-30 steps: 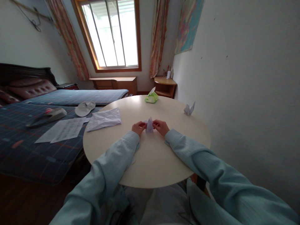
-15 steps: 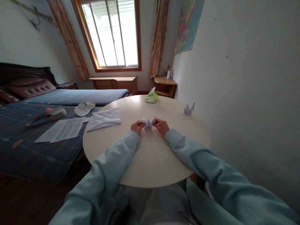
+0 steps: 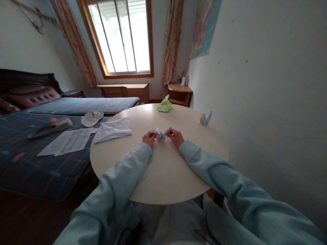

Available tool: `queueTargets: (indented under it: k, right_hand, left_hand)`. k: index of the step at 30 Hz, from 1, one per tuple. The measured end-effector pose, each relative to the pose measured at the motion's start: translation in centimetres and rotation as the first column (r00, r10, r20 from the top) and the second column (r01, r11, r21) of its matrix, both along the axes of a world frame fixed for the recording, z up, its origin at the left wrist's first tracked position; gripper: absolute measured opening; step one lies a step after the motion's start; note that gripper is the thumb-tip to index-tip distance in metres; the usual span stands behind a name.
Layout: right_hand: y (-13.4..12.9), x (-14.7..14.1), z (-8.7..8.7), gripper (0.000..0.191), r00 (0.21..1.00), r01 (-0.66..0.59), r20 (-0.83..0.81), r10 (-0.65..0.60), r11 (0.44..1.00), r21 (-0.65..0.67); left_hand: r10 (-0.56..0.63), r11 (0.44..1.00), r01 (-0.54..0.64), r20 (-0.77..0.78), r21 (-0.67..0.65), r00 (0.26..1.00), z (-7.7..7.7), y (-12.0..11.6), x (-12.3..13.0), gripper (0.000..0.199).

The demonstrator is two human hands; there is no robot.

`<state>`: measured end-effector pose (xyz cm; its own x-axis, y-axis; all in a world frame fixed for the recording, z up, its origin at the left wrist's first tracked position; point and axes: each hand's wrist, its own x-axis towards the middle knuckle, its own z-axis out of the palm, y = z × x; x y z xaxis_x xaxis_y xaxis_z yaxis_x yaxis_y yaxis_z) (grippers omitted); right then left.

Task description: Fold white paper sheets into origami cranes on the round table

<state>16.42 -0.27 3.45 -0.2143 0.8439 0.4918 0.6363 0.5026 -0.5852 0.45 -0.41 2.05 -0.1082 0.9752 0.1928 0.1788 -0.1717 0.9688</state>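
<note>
Between my hands, over the middle of the round table (image 3: 163, 180), is a small white folded paper figure (image 3: 160, 134) with two pointed parts spread to the sides. My left hand (image 3: 149, 138) pinches its left point between thumb and fingers. On the other side, my right hand (image 3: 176, 137) is closed on the right point. The figure's underside and the fingertips behind the paper are partly hidden. Another folded paper figure (image 3: 205, 119), with one tall point, stands near the table's right edge, apart from my hands.
A green tissue pack (image 3: 165, 104) sits at the table's far edge. Creased white paper (image 3: 113, 129) lies at the left edge. On the bed (image 3: 33, 177) are printed sheets (image 3: 67, 142) and a pale cap (image 3: 92, 118). The wall (image 3: 276, 112) runs close along the right side.
The paper figure's two side points have spread wider and lower, and its middle peak looks flatter. Both hands keep their hold in nearly the same place.
</note>
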Motion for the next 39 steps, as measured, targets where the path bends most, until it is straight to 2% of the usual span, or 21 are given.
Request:
queueTargets:
  k: [4, 8, 13, 21, 25, 31, 39]
  right_hand:
    - [-0.2, 0.0, 0.2, 0.006, 0.999, 0.013, -0.045, -0.011, 0.999, 0.035]
    - [-0.4, 0.1, 0.3, 0.012, 0.99, 0.01, -0.14, 0.011, 0.989, 0.144]
    - [-0.7, 0.1, 0.4, 0.015, 0.985, -0.041, -0.153, 0.078, 0.972, 0.233]
    - [-0.3, 0.1, -0.2, 0.011, 0.992, -0.084, -0.077, 0.097, 0.984, 0.154]
    - [0.1, 0.2, -0.6, 0.008, 0.995, -0.086, -0.043, 0.092, 0.989, 0.118]
    - [0.1, 0.2, -0.4, 0.013, 0.996, -0.086, -0.007, 0.087, 0.994, 0.065]
    - [0.2, 0.2, -0.4, 0.011, 0.997, -0.066, 0.038, 0.064, 0.996, 0.057]
  left_hand:
    - [0.005, 0.998, -0.009, 0.06, 0.057, 0.998, -0.1, 0.3, 0.0, 0.016]
    - [-0.007, 0.986, -0.014, 0.121, 0.166, 0.993, 0.2, 0.3, 0.1, 0.019]
    - [-0.004, 0.971, -0.017, 0.086, 0.24, 0.996, 0.6, -0.2, 0.1, 0.018]
    - [-0.079, 0.98, 0.111, -0.189, 0.164, 0.979, 0.3, -0.8, 0.2, 0.013]
    - [-0.055, 0.986, 0.094, -0.259, 0.14, 0.964, 0.3, -1.0, 0.3, 0.014]
    - [-0.039, 0.992, 0.071, -0.276, 0.104, 0.96, 0.5, -0.7, 0.0, 0.008]
    - [-0.012, 0.995, 0.032, -0.211, 0.091, 0.977, -0.5, 0.2, -0.2, 0.01]
